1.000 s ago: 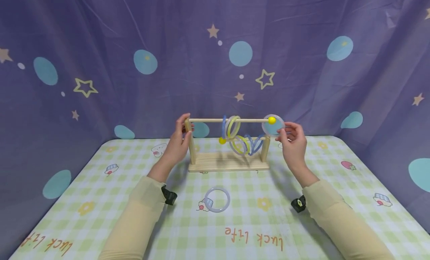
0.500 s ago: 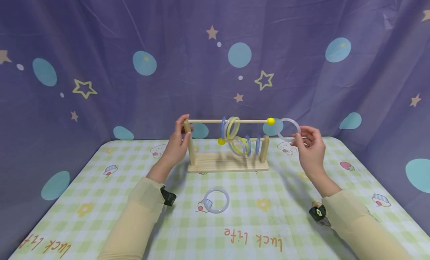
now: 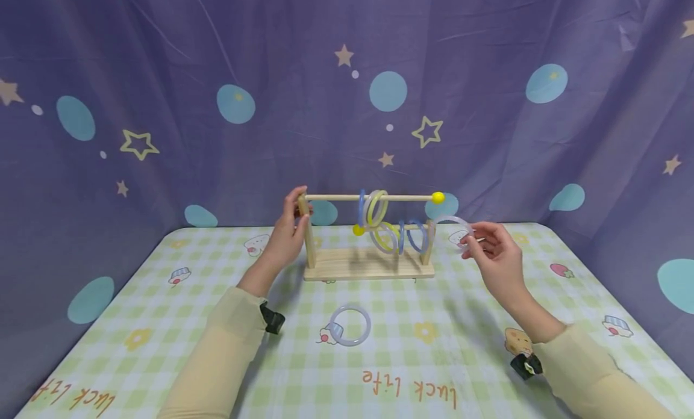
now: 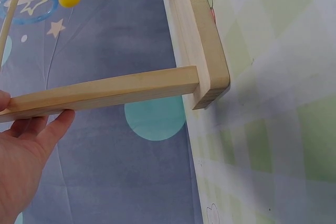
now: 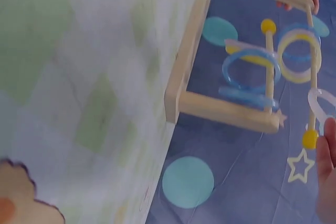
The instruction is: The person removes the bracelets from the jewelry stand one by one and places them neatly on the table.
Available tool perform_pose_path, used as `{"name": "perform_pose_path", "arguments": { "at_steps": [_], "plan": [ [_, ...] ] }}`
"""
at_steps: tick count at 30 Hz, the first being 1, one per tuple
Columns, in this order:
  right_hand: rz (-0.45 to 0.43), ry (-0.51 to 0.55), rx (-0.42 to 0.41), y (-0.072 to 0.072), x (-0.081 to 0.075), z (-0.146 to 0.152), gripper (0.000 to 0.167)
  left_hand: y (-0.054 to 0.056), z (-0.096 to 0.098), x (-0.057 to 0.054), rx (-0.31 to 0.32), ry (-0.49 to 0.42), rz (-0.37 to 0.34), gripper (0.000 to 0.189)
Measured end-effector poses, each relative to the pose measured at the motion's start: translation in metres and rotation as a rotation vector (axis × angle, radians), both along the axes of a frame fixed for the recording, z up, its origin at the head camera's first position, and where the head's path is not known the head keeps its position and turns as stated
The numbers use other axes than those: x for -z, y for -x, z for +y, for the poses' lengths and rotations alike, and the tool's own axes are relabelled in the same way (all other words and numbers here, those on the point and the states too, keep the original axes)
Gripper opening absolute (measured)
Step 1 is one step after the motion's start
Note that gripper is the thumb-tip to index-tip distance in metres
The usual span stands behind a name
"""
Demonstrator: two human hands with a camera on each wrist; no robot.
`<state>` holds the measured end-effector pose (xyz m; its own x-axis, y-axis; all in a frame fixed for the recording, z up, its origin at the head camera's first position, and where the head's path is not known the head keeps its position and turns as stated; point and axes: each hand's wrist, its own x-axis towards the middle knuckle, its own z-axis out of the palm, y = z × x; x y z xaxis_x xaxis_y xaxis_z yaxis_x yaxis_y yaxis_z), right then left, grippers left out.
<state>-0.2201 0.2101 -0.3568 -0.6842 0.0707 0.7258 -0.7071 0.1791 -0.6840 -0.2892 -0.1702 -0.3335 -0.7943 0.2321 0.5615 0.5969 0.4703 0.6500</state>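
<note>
My left hand (image 3: 287, 233) grips the upper part of the tall left post (image 4: 105, 90) of a wooden ring rack (image 3: 368, 265). Between thumb and fingers, my right hand (image 3: 496, 256) pinches a pale translucent ring (image 3: 454, 218), just right of the rack's short post (image 3: 427, 247) and below the upper rod's yellow ball end (image 3: 438, 197). On the upper rod (image 3: 333, 197) hang a blue ring (image 3: 361, 209), a pale one and a yellow one. The lower rod, ending in a yellow ball (image 3: 358, 230), bears pale, yellow and blue rings (image 3: 401, 238).
Another pale ring (image 3: 350, 344) lies flat on the checked tablecloth (image 3: 282, 371), in front of the rack. A purple curtain (image 3: 303, 106) with stars and dots stands close behind and at both sides.
From the upper rod's ball end, my right hand has moved the pale ring right, then down and slightly back left. The blue rings on the lower rod have swung. My left hand stays put.
</note>
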Motion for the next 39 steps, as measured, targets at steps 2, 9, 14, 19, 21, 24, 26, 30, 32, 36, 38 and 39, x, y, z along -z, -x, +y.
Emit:
{"name": "perform_pose_path", "arguments": {
  "at_steps": [2,9,14,19,21,24,26,30,32,36,38,39],
  "plan": [
    [-0.014,-0.058,-0.002,-0.004,0.002,-0.004,0.022,0.0,0.0,0.0,0.001,0.002,-0.002,0.054],
    [-0.033,-0.179,-0.087,-0.009,0.007,-0.019,0.024,0.0,0.0,0.0,0.001,0.0,0.001,0.053],
    [-0.074,-0.237,-0.159,-0.011,0.013,-0.027,0.024,0.0,0.0,0.001,0.004,-0.004,0.005,0.053],
    [-0.127,-0.291,-0.236,-0.013,0.02,-0.034,0.021,0.0,0.0,0.001,-0.001,-0.007,0.015,0.052],
    [-0.165,-0.317,-0.279,-0.013,0.023,-0.037,0.02,0.001,0.0,0.002,-0.002,-0.009,0.018,0.052],
    [-0.233,-0.371,-0.335,-0.014,0.027,-0.039,0.018,0.001,0.001,0.001,0.001,-0.009,0.017,0.052],
    [-0.267,-0.418,-0.359,-0.014,0.029,-0.041,0.017,0.0,0.001,0.001,0.004,-0.011,0.016,0.052],
    [-0.315,-0.502,-0.382,-0.013,0.03,-0.045,0.015,0.0,0.001,0.002,0.003,-0.008,0.008,0.053],
    [-0.325,-0.537,-0.396,-0.012,0.03,-0.048,0.015,0.0,0.001,0.002,0.001,-0.007,0.008,0.053],
    [-0.332,-0.595,-0.446,-0.008,0.031,-0.051,0.016,0.0,0.001,0.001,0.002,-0.014,0.011,0.053],
    [-0.328,-0.619,-0.481,-0.005,0.031,-0.052,0.016,0.0,0.001,0.001,0.007,-0.017,0.012,0.052],
    [-0.318,-0.635,-0.496,-0.003,0.032,-0.053,0.016,0.001,0.001,0.001,0.009,-0.018,0.013,0.052]
  ]
}}
